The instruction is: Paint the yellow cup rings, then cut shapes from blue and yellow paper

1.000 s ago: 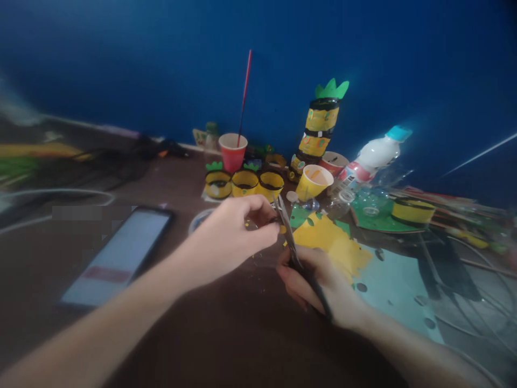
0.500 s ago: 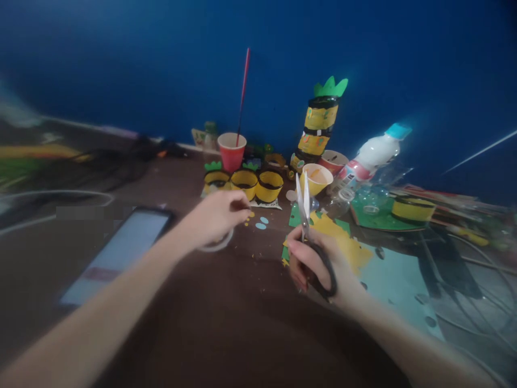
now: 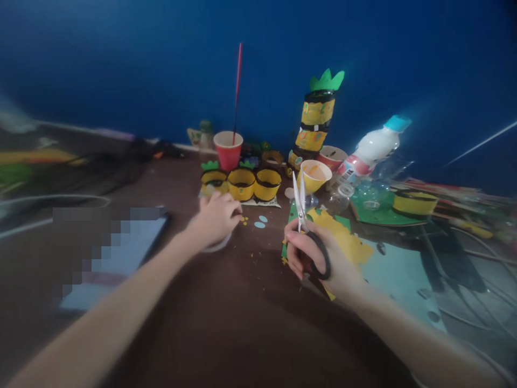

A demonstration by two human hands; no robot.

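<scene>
My right hand [image 3: 313, 250] grips scissors [image 3: 301, 207] by the black handles, their blades pointing up and slightly parted. Below and behind that hand lie a jagged yellow sheet [image 3: 353, 242] and a light blue sheet [image 3: 399, 272] with dark round spots. My left hand [image 3: 216, 218] hovers over a round white rim [image 3: 220, 246], fingers curled and closed; anything in them is hidden. Just to its right are light blue paper ovals [image 3: 259, 224] and small yellow dots [image 3: 244, 220]. Behind it stand several yellow cups with black rims [image 3: 267, 185], two topped with green paper leaves.
A red cup [image 3: 228, 151] holds a long thin stick. Further right are a tall yellow-and-black tower [image 3: 318, 121], a yellow cup [image 3: 315, 175] and a tilted white bottle [image 3: 377, 143]. A phone-like slab [image 3: 121, 253] lies at left; cables run along the right.
My left hand has shifted slightly left and down, over the white rim. My right hand still holds the scissors, a little lower left, and a yellow tip now shows beneath it.
</scene>
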